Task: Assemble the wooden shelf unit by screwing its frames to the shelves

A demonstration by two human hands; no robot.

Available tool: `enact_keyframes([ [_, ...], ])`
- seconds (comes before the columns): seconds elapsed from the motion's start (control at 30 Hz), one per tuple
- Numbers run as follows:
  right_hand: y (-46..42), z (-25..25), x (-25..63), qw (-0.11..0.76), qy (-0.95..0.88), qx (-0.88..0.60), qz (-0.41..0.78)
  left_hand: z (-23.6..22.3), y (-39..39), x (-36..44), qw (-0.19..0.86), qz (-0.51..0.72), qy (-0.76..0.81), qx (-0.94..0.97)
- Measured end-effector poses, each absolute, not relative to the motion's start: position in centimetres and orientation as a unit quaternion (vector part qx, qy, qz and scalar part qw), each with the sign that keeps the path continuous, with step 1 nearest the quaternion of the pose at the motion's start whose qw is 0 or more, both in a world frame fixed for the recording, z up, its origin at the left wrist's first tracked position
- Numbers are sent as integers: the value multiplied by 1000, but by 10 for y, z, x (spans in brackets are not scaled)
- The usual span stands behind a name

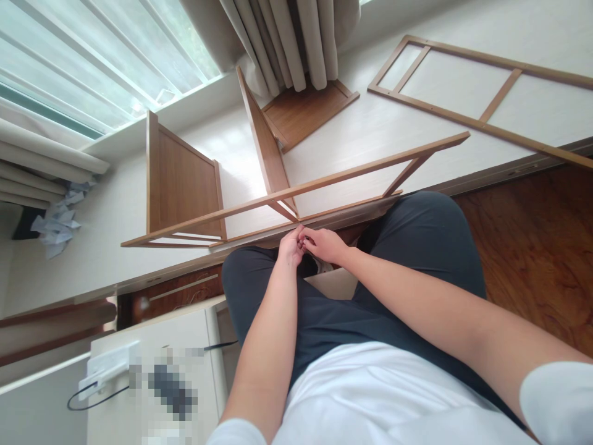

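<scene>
My left hand [291, 246] and my right hand [326, 243] meet over my lap, fingertips touching. Both have their fingers curled in; anything between them is too small or hidden to make out. Just beyond the fingers, a ladder-like wooden side frame [343, 176] stands on edge along the front of a pale ledge. Two wooden panels rise behind it: a left panel [185, 176] and a middle panel [259, 136], whose lower end meets the frame near my hands.
A further wooden panel [310, 114] lies by the curtain [306, 43]. Another ladder-like frame [463, 51] rests flat on the pale ledge [324, 139] at right. Crumpled paper [58, 228] is at far left. A white cabinet [194, 334] with a power strip [109, 371] stands at lower left.
</scene>
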State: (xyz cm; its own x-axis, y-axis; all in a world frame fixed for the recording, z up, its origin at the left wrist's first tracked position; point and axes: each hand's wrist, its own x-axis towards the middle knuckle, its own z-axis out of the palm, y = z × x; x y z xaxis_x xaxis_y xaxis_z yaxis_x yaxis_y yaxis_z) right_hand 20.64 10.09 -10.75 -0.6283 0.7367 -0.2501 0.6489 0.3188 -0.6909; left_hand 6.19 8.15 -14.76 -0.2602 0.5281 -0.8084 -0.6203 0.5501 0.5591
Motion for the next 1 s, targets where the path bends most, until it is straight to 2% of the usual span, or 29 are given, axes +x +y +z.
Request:
enact_keyframes([
  [1.0, 103, -109, 209, 82, -797, -464, 377, -144, 82, 64, 596, 476, 645, -43],
])
